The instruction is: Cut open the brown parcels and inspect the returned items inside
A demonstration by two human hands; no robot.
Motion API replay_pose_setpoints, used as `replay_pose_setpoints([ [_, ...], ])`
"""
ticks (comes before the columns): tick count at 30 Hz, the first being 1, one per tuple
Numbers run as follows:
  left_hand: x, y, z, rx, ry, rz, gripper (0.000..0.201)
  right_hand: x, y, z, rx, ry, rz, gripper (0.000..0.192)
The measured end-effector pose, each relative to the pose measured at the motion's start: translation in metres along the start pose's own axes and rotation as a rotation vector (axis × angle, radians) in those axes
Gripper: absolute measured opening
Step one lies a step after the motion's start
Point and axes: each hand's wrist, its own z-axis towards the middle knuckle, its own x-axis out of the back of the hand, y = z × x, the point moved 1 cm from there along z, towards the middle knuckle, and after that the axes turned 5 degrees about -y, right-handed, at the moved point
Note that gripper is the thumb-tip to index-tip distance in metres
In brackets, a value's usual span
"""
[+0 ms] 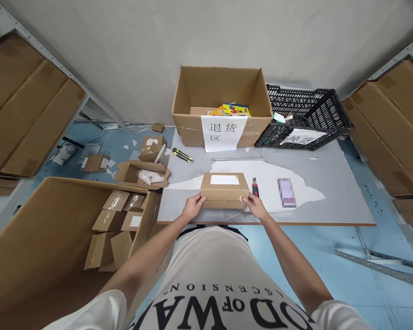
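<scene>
While flat, parcel lengthwise across table.

**Both hands on a small parcel at the table's near edge**

The left hand and right hand grip the near corners of a small cardboard parcel lying flat on the grey table. A red box cutter lies just right of it. Far back stand an open labelled carton and a black crate. A yellow cutter lies far left. On the floor at left, a big box holds more parcels.
</scene>
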Motion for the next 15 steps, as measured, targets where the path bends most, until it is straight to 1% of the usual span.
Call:
replay_pose_setpoints([
  [3,0.006,0.013,0.004,0.022,0.043,0.017,0.047,0.006,-0.013,0.002,-0.076,0.004,-0.118,0.048],
  [7,0.014,0.023,0.013,0.04,0.052,0.081,0.047,0.01,-0.023,0.002,-0.115,0.039,-0.245,0.048],
  [11,0.016,0.026,0.02,0.051,0.06,0.131,0.05,0.012,-0.023,0.006,-0.142,0.053,-0.332,0.052],
  [15,0.016,0.026,0.025,0.075,0.064,0.143,0.054,0.014,-0.019,0.014,-0.169,0.048,-0.359,0.058],
])
